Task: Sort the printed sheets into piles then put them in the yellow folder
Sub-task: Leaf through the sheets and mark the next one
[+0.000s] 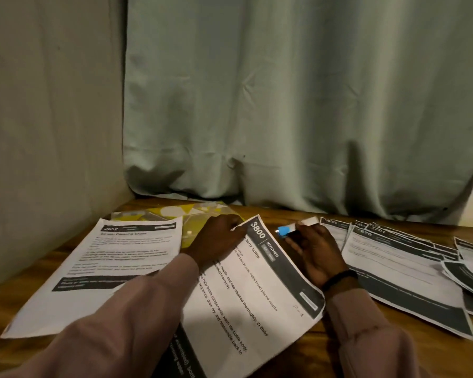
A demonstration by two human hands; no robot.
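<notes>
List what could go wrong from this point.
1. The left hand pinches only the corner of sheet 3800; it may crease or tear.
2. The right hand holds a blue-tipped marker, which could mark the paper.
3. The fanned sheets at right could get mixed.

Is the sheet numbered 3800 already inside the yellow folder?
No, the sheet numbered 3800 lies outside the yellow folder, and the left hand pinches its top corner.
</notes>
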